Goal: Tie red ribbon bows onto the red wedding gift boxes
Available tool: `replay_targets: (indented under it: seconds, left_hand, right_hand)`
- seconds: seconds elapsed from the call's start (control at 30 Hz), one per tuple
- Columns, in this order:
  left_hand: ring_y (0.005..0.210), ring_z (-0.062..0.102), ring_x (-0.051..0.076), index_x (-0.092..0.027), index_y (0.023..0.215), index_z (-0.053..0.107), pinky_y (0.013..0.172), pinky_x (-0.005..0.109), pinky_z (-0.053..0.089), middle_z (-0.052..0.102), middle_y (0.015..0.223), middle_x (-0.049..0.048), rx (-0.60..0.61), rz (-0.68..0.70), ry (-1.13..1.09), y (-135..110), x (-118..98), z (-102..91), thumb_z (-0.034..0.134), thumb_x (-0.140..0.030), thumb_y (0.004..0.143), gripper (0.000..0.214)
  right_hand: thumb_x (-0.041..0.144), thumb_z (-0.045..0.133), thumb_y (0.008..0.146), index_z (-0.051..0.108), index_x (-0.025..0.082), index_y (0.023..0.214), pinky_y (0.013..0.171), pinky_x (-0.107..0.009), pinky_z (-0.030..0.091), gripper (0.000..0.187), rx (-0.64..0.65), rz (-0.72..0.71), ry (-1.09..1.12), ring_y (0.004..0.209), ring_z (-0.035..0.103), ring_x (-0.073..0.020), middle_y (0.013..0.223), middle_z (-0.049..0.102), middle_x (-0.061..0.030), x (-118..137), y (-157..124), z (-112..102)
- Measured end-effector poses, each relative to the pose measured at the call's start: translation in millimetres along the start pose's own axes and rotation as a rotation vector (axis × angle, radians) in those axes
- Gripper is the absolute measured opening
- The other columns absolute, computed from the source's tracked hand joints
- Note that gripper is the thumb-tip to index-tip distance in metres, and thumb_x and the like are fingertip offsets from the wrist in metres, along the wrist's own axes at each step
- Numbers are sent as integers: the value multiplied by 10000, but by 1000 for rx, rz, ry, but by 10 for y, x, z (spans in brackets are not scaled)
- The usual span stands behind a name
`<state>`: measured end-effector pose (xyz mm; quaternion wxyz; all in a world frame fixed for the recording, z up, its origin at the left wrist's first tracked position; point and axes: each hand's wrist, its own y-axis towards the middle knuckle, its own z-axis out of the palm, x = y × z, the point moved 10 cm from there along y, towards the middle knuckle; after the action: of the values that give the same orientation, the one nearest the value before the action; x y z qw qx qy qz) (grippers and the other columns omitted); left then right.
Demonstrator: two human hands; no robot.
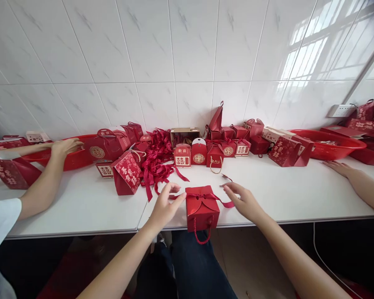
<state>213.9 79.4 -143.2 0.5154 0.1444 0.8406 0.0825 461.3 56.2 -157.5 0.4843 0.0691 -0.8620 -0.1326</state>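
A small red gift box stands at the table's front edge, with a red twisted cord handle hanging from its near side. Across its closed top lies a red ribbon with a knot in the middle and tails to both sides. My left hand is open at the box's left, thumb and fingers apart around the left tail, the thumb by the box's corner. To the right, my right hand is open with fingers stretched towards the box, above the right tail, whose end is partly hidden.
A pile of loose red ribbons lies behind, left. Several small red boxes line the wall. Larger red gift boxes stand on either side, near red basins. A co-worker's arm reaches in at left; another person's hand rests at right.
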Motion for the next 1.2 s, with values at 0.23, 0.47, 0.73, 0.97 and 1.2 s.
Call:
replay_targets:
  seconds: [0.23, 0.47, 0.73, 0.97, 1.2]
  left_hand:
    - [641, 487, 142, -211, 758, 456, 601, 261, 392, 501, 713, -37, 217, -191, -52, -57, 165, 386, 534, -568, 800, 368]
    - [580, 448, 153, -202, 720, 523, 570, 260, 322, 448, 561, -39, 209, -168, 161, 88, 236, 12, 420, -526, 851, 364]
    - [413, 347, 86, -187, 670, 737, 411, 214, 178, 572, 495, 0, 924, -323, 64, -43, 97, 323, 705, -327, 604, 157]
    - [341, 271, 45, -165, 837, 761, 367, 212, 155, 511, 473, -24, 886, -280, -258, -88, -177, 423, 660, -490, 755, 350]
    - [691, 533, 152, -208, 910, 734, 610, 253, 442, 605, 828, 37, 269, -14, -77, -131, -359, 258, 534, -356, 861, 253]
  right_hand:
    - [599, 550, 796, 447, 224, 1118, 474, -253, 373, 505, 147, 187, 224, 515, 507, -132, 682, 539, 56, -58, 51, 520]
    - [451, 556, 826, 402, 220, 648, 499, -257, 318, 331, 178, -55, 209, 497, 374, -103, 555, 399, 66, 172, 12, 168]
    - [331, 550, 823, 634, 217, 561, 613, -350, 462, 297, -197, -319, -234, 615, 533, -176, 746, 565, -68, 525, -107, -97]
    - [548, 680, 733, 626, 211, 506, 542, -338, 430, 410, -236, -179, 58, 574, 464, -157, 704, 583, -54, 622, -27, -2]
    - [481, 718, 711, 708, 202, 589, 575, -316, 444, 305, -13, -86, 186, 610, 504, -151, 749, 609, -45, 702, -94, 378]
